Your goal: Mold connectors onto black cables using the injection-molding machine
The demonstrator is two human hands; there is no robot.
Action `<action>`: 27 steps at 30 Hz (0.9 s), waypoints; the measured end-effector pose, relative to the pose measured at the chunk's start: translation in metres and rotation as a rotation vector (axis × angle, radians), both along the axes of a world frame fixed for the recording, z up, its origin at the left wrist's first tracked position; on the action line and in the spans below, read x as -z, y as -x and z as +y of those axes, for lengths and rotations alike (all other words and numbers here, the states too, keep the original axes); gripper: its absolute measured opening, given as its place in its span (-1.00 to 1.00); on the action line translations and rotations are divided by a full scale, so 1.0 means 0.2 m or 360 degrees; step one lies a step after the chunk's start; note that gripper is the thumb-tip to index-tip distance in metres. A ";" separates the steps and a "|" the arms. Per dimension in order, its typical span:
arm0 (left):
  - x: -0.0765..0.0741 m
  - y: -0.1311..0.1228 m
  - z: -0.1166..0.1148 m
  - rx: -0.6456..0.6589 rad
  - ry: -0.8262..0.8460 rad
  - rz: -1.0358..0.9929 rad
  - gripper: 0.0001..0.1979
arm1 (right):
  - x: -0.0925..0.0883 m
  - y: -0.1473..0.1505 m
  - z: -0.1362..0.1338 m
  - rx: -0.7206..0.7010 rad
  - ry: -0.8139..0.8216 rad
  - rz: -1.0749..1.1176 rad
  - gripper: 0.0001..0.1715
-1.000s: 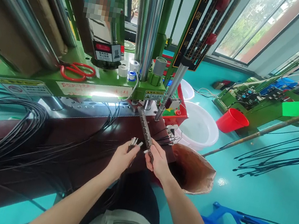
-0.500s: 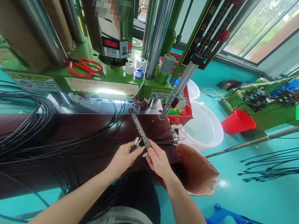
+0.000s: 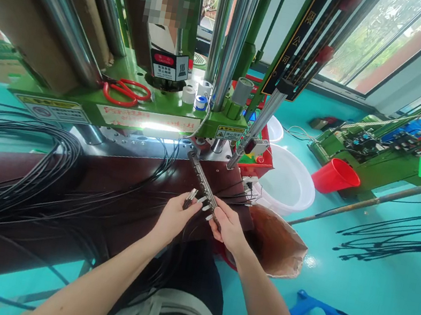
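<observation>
A long, narrow metal bar (image 3: 203, 180) lies slantwise over the dark red tabletop (image 3: 121, 177), its far end near the machine's metal plate. Around its near end my right hand (image 3: 226, 224) is closed. My left hand (image 3: 176, 216) pinches small metal-ended cable connectors (image 3: 190, 196) just left of the bar. Small light pieces stick out from the bar's near part, between the two hands. Black cables hang below my left hand. Its fingertips partly hide what they grip.
A green press with metal columns (image 3: 237, 37) stands ahead, with red-handled scissors (image 3: 126, 93) on its ledge. Bundled black cables (image 3: 59, 158) cover the left of the table. At right are a white tub (image 3: 287, 182), an open sack (image 3: 280, 246) and a red bucket (image 3: 335, 177).
My left hand has shifted slightly away from the bar, and more light pieces now show at the bar's near end. My right hand has slid slightly down and right. The view has shifted a little.
</observation>
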State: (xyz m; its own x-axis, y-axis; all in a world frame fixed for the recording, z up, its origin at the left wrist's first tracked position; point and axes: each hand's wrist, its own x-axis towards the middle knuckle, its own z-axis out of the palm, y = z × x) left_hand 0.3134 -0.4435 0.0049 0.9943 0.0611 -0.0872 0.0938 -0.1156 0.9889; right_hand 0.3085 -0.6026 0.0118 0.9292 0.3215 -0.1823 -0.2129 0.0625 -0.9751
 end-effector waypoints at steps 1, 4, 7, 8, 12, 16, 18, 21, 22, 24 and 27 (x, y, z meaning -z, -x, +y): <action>0.00 0.00 0.00 0.0006 0.0002 0.0015 -0.78 | 0.00 0.00 0.00 -0.0011 0.0014 -0.0007 -0.49; 0.00 0.01 0.01 0.0008 0.0072 0.0063 -0.76 | 0.00 0.00 0.00 -0.0070 0.0099 -0.0093 -0.47; 0.00 0.01 0.02 -0.0018 0.0133 0.0104 -0.74 | -0.01 0.00 0.02 -0.0125 0.0219 -0.0236 -0.45; -0.01 0.02 0.03 -0.0026 0.0147 0.0113 -0.74 | -0.01 0.01 0.03 -0.0134 0.0242 -0.0255 -0.44; -0.03 0.01 0.05 -0.0116 0.0255 0.0078 -0.72 | -0.01 0.01 0.02 -0.0084 0.0153 -0.0129 -0.46; -0.04 0.01 0.06 -0.0333 0.0483 0.0060 -0.73 | -0.01 0.01 0.00 -0.0046 0.0026 -0.0009 -0.47; -0.03 0.01 0.06 -0.0323 0.0466 0.0039 -0.75 | -0.02 0.00 0.00 -0.0080 0.0020 0.0016 -0.46; -0.02 0.02 0.06 -0.0259 0.0309 0.0007 -0.76 | -0.03 0.00 0.00 -0.0138 0.0045 0.0010 -0.45; -0.02 0.02 0.06 -0.0249 0.0265 -0.0001 -0.76 | -0.03 0.00 0.00 -0.0151 0.0058 0.0003 -0.45; -0.02 0.02 0.06 -0.0246 0.0210 -0.0022 -0.77 | -0.04 -0.01 0.00 -0.0176 0.0083 -0.0001 -0.44; -0.02 0.02 0.07 -0.0247 0.0192 -0.0033 -0.76 | -0.04 -0.01 -0.01 -0.0218 0.0113 0.0001 -0.43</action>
